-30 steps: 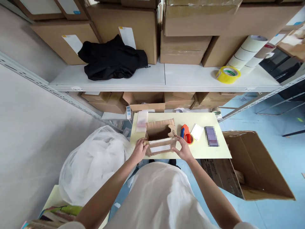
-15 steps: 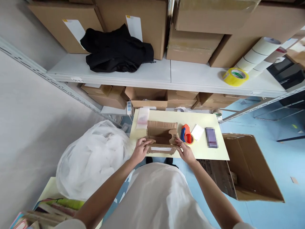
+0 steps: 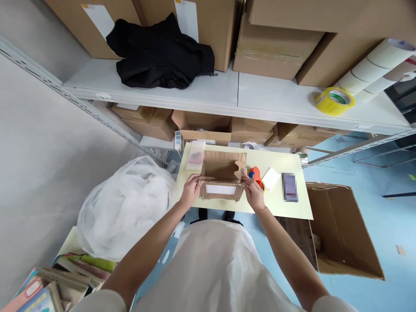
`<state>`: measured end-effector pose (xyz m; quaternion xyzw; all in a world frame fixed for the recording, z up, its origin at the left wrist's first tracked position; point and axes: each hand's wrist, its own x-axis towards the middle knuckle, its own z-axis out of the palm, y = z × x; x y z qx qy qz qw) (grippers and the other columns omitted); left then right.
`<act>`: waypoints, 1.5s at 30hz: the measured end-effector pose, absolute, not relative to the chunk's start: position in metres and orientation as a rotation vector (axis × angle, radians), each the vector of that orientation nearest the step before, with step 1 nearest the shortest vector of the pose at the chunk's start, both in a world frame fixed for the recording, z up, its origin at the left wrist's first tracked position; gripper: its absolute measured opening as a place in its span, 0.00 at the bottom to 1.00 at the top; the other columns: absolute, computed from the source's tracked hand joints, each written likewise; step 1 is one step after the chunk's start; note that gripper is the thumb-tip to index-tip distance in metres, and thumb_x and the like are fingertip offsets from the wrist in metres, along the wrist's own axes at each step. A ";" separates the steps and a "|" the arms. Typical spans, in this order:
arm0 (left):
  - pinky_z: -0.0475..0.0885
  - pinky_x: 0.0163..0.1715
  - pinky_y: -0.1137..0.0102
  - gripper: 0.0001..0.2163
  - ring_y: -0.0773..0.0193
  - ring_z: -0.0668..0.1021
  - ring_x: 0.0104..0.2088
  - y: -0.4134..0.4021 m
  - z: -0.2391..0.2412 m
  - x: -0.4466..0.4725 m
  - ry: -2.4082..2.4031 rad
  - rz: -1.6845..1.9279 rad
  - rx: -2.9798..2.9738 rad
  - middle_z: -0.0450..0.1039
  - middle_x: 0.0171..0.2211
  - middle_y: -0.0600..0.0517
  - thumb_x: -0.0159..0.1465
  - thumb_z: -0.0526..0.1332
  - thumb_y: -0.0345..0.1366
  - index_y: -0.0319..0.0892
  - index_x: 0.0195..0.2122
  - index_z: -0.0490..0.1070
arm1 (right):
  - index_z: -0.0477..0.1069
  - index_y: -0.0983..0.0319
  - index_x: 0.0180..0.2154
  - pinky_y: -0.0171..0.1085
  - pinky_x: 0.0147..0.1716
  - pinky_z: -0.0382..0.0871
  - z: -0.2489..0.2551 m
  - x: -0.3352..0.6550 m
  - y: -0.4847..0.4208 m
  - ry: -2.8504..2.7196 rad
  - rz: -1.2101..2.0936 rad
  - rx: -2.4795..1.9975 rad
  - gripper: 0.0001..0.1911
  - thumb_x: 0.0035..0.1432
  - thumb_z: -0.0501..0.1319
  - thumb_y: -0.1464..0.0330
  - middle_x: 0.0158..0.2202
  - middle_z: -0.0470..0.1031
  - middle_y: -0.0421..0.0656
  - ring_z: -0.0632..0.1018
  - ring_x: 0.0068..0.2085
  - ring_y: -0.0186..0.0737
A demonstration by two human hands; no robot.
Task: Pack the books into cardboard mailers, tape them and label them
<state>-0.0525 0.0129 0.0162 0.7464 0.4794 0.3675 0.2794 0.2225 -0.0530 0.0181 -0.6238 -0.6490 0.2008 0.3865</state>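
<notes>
A small open cardboard box [image 3: 222, 173] with a white label on its near side stands on the pale yellow table [image 3: 282, 203]. My left hand [image 3: 190, 190] grips the box's near left corner, fingers curled round the edge. At the near right corner my right hand [image 3: 253, 194] pinches the box wall. An orange and blue tape dispenser [image 3: 255, 175] sits just right of the box, partly hidden by my right hand. A clear packet [image 3: 196, 155] lies at the box's far left.
A white card [image 3: 271, 178] and a dark flat device [image 3: 289, 186] lie on the table's right. A large open carton [image 3: 341, 229] stands on the floor to the right, a bulging white plastic bag [image 3: 126, 208] to the left. Shelves behind hold cartons, a black garment [image 3: 159, 52], yellow tape [image 3: 333, 100].
The box has been tilted and turned between my hands, so its labelled near side now faces me more squarely. Both hands stayed on its near corners. The view shifted closer.
</notes>
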 end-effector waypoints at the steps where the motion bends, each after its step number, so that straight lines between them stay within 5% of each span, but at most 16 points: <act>1: 0.71 0.46 0.62 0.10 0.60 0.75 0.43 0.012 0.014 -0.054 1.266 0.955 2.038 0.71 0.40 0.47 0.64 0.52 0.34 0.44 0.40 0.72 | 0.72 0.58 0.43 0.51 0.57 0.64 0.016 0.226 -0.054 -1.687 0.504 -1.550 0.13 0.62 0.50 0.68 0.49 0.74 0.49 0.68 0.58 0.46; 9: 0.71 0.46 0.61 0.11 0.59 0.74 0.44 -0.013 0.007 -0.053 1.230 0.815 2.146 0.71 0.39 0.47 0.64 0.51 0.33 0.45 0.41 0.72 | 0.71 0.58 0.42 0.48 0.55 0.67 -0.001 0.239 -0.085 -1.819 0.533 -1.506 0.13 0.63 0.49 0.67 0.46 0.76 0.49 0.69 0.58 0.45; 16: 0.68 0.44 0.59 0.11 0.56 0.73 0.41 -0.015 0.012 -0.043 1.497 0.871 1.940 0.69 0.36 0.47 0.61 0.57 0.41 0.42 0.26 0.72 | 0.69 0.58 0.44 0.47 0.43 0.75 0.008 0.222 -0.090 -1.447 0.512 -1.727 0.12 0.60 0.54 0.61 0.41 0.75 0.48 0.78 0.42 0.46; 19: 0.70 0.40 0.65 0.09 0.62 0.73 0.37 -0.009 0.004 -0.038 1.409 0.951 1.691 0.68 0.34 0.50 0.61 0.57 0.40 0.42 0.36 0.72 | 0.68 0.58 0.48 0.46 0.39 0.77 0.011 0.222 -0.079 -1.309 0.552 -1.739 0.17 0.57 0.58 0.60 0.48 0.67 0.50 0.74 0.45 0.45; 21: 0.71 0.41 0.67 0.14 0.64 0.73 0.39 -0.005 -0.002 -0.035 1.387 1.002 1.545 0.68 0.36 0.50 0.60 0.59 0.40 0.43 0.47 0.69 | 0.60 0.57 0.56 0.48 0.39 0.77 0.016 0.229 -0.068 -1.309 0.629 -1.750 0.30 0.53 0.62 0.58 0.55 0.59 0.53 0.71 0.50 0.48; 25: 0.72 0.38 0.70 0.23 0.65 0.73 0.40 -0.001 -0.011 -0.035 1.388 1.022 1.412 0.66 0.42 0.49 0.57 0.63 0.39 0.45 0.54 0.63 | 0.25 0.52 0.65 0.55 0.47 0.70 0.024 0.251 -0.042 -1.459 0.893 -1.653 0.59 0.46 0.66 0.57 0.64 0.48 0.55 0.61 0.60 0.55; 29: 0.72 0.35 0.71 0.30 0.69 0.72 0.36 -0.002 -0.013 -0.037 1.385 1.016 1.354 0.63 0.47 0.47 0.55 0.64 0.38 0.48 0.59 0.55 | 0.28 0.50 0.65 0.58 0.52 0.64 0.025 0.258 -0.034 -1.574 1.040 -1.565 0.57 0.47 0.67 0.57 0.60 0.58 0.51 0.62 0.60 0.53; 35: 0.72 0.35 0.71 0.33 0.68 0.71 0.38 -0.003 -0.012 -0.040 1.337 0.939 1.325 0.62 0.51 0.45 0.56 0.63 0.37 0.49 0.62 0.50 | 0.13 0.53 0.62 0.55 0.48 0.69 0.025 0.255 -0.028 -1.482 1.146 -1.588 0.67 0.44 0.68 0.57 0.67 0.33 0.57 0.57 0.63 0.59; 37: 0.72 0.34 0.71 0.34 0.68 0.71 0.37 -0.001 -0.013 -0.040 1.336 0.917 1.316 0.62 0.52 0.45 0.56 0.63 0.37 0.49 0.62 0.50 | 0.16 0.54 0.64 0.55 0.48 0.68 0.026 0.258 -0.022 -1.544 1.160 -1.591 0.63 0.47 0.66 0.57 0.67 0.40 0.57 0.60 0.61 0.58; 40: 0.72 0.33 0.71 0.37 0.68 0.72 0.36 0.002 -0.014 -0.041 1.339 0.873 1.313 0.62 0.54 0.44 0.55 0.64 0.36 0.50 0.64 0.47 | 0.37 0.54 0.66 0.55 0.50 0.66 0.027 0.263 -0.018 -1.703 1.053 -1.639 0.51 0.48 0.66 0.59 0.63 0.53 0.53 0.63 0.59 0.56; 43: 0.73 0.34 0.70 0.38 0.67 0.73 0.39 0.001 -0.014 -0.044 1.333 0.828 1.340 0.59 0.57 0.43 0.57 0.63 0.37 0.51 0.65 0.42 | 0.56 0.54 0.60 0.54 0.54 0.63 0.025 0.261 -0.028 -1.836 0.936 -1.617 0.35 0.52 0.63 0.60 0.62 0.54 0.50 0.58 0.63 0.54; 45: 0.73 0.38 0.68 0.38 0.63 0.73 0.45 -0.002 -0.014 -0.047 1.310 0.782 1.368 0.56 0.60 0.42 0.58 0.61 0.38 0.51 0.66 0.40 | 0.59 0.56 0.58 0.54 0.55 0.62 0.022 0.254 -0.043 -1.840 0.909 -1.642 0.28 0.56 0.59 0.60 0.64 0.52 0.50 0.52 0.66 0.53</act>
